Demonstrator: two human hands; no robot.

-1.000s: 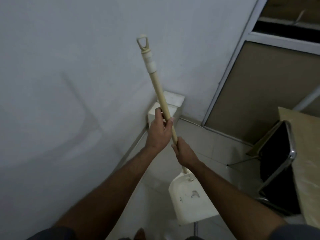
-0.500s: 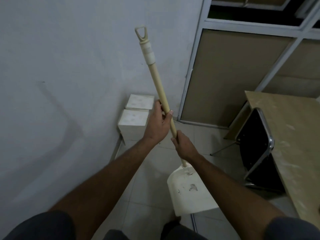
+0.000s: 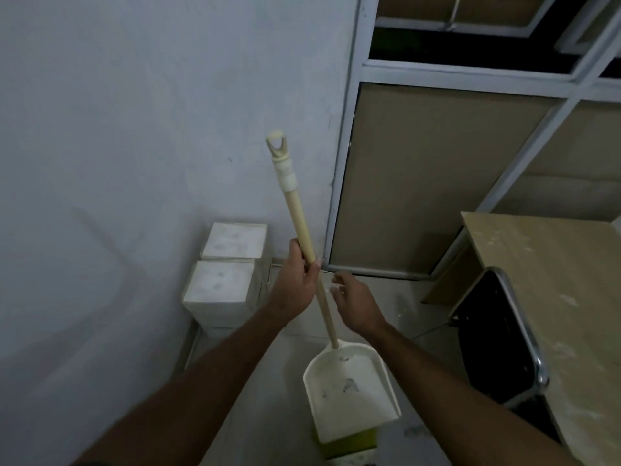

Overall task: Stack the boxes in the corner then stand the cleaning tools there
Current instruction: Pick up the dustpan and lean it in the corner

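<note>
I hold a long-handled cream dustpan point(image 3: 349, 391) upright in front of me. My left hand point(image 3: 295, 284) is closed around its tan handle point(image 3: 297, 216) at mid-length. To the right of the handle my right hand point(image 3: 356, 307) hovers with fingers spread, holding nothing. The pan hangs just above the floor near my feet. Two stacks of white boxes point(image 3: 223, 287) stand against the grey wall in the corner, beyond and to the left of my hands.
A framed partition with brown panels point(image 3: 420, 183) forms the right side of the corner. At the right stand a wooden desk point(image 3: 554, 297) and a black chair with a chrome frame point(image 3: 497, 334). Something yellow-green point(image 3: 349, 443) lies under the pan.
My right hand has let go of the handle and opened. The view has turned right, bringing the boxes and corner more into sight, and the dustpan sits lower.
</note>
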